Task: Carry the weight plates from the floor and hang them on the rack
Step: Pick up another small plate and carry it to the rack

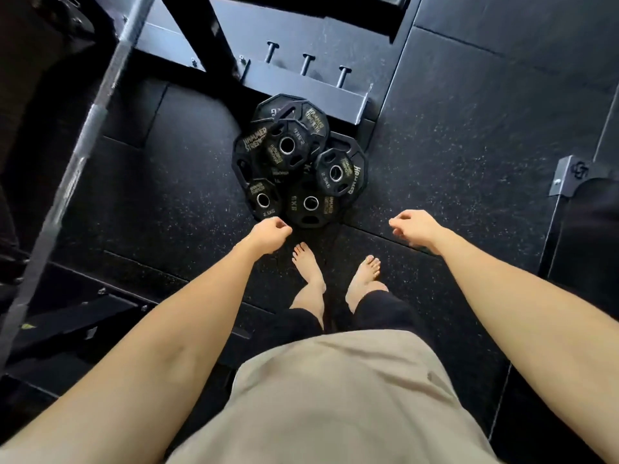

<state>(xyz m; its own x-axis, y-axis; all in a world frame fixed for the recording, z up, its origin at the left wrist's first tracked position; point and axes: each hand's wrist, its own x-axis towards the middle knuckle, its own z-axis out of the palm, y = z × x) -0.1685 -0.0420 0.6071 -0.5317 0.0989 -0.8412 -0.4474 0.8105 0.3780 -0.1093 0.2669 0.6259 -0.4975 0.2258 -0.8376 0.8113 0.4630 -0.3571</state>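
Head view, looking straight down past my shirt (321, 396) and bare feet (335, 272). The plates (298, 159) lie in a loose heap on the dark rubber floor (452, 155), flat and overlapping, small ones on top of larger ones, bore holes facing up. The heap is directly ahead of my toes, between me and the rack (311, 85), whose three pegs (306, 63) show just beyond the pile. None hung yet, as far as this frame shows. My left hand (269, 234) hovers above the near edge of the heap, fingers loosely curled, holding nothing. My right hand (413, 226) hangs well off to the right of the pile over bare floor, fingers relaxed and slightly bent, also holding nothing. Key relation: the nearest plates, a small one (263, 199) and a bigger one (310, 204), sit just ahead of the left hand, so the left is the closer reach; the right must swing inward. A barbell (90, 128) runs diagonally on my left, clear of the heap.
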